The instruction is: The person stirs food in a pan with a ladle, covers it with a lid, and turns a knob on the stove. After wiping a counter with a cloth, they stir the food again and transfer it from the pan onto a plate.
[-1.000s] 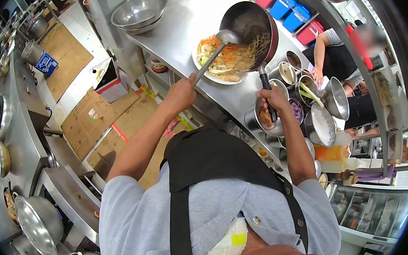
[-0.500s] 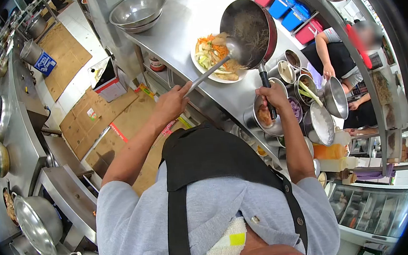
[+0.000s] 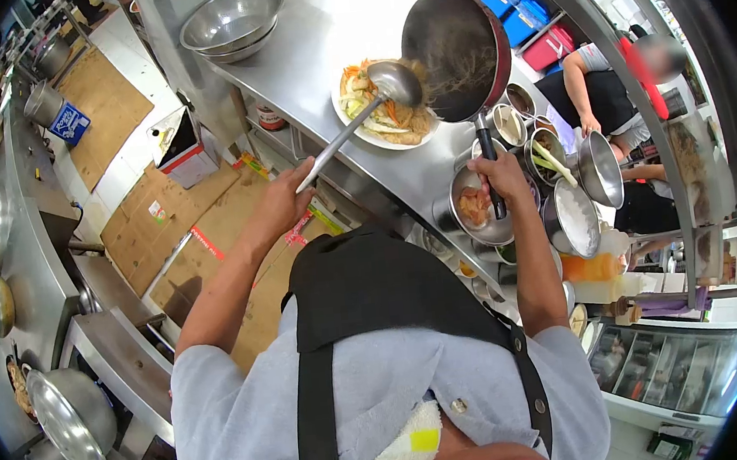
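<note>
My left hand (image 3: 285,200) grips the long handle of a ladle (image 3: 394,84), its bowl over a white plate (image 3: 369,135). Carrot strips, pale vegetable pieces and brownish noodles (image 3: 414,122) lie on that plate. In my right hand (image 3: 502,176) is the black handle of a deep frying pan (image 3: 450,34), dark inside and red outside, tipped toward the plate. Thin noodles (image 3: 471,76) hang along the pan's lower side, close to the ladle's bowl. Below my right hand stands a metal pot (image 3: 474,207) with orange-pink pieces in it.
Stacked metal bowls (image 3: 232,23) rest on the steel table (image 3: 307,78). Several containers crowd the right side, including a pot of white contents (image 3: 575,216) and one with a green-white stalk (image 3: 554,161). A co-worker's hand (image 3: 590,124) touches a metal bowl (image 3: 600,170). Cardboard (image 3: 153,218) covers the floor.
The ladle has swung away from the pan's inside to over the plate, my left hand moving left and down. The pan is tipped more, and more noodles lie on the plate.
</note>
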`<state>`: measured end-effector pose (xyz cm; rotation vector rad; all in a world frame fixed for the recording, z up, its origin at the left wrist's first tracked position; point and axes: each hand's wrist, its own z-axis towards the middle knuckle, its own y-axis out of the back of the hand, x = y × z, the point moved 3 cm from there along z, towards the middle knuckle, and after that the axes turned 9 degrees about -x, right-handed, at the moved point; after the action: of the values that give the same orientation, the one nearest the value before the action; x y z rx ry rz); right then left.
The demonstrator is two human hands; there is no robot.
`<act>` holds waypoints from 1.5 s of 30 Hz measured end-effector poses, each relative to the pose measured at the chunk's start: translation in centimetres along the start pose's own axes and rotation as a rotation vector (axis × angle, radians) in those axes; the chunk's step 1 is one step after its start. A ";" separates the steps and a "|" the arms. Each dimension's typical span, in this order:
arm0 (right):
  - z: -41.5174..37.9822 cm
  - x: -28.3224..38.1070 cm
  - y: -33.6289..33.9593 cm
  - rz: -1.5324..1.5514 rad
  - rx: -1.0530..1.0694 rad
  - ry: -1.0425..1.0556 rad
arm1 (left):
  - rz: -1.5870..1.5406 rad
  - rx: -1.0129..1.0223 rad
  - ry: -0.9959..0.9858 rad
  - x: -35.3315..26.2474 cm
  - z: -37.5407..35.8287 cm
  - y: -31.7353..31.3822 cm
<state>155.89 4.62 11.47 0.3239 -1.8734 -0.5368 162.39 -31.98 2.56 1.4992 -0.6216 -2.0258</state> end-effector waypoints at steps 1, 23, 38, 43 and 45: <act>0.0 -0.2 0.2 0.007 -0.001 0.008 | -0.014 0.011 0.010 -0.1 0.0 0.1; -0.1 -0.2 -0.6 0.121 0.023 0.087 | -0.080 -0.025 -0.125 1.4 1.7 -1.9; 0.5 -0.5 -0.8 0.102 0.031 0.126 | -0.084 -0.009 -0.136 0.4 2.1 -2.6; -0.1 -0.1 -0.7 0.046 -0.022 0.130 | -0.186 -0.051 -0.133 0.3 3.3 0.6; 0.0 -0.3 -1.1 0.039 -0.033 0.148 | -0.203 -0.112 -0.100 -1.3 5.0 0.1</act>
<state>155.96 3.80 10.72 0.2965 -1.7227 -0.5036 157.94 -30.98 4.97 1.4526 -0.4000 -2.2612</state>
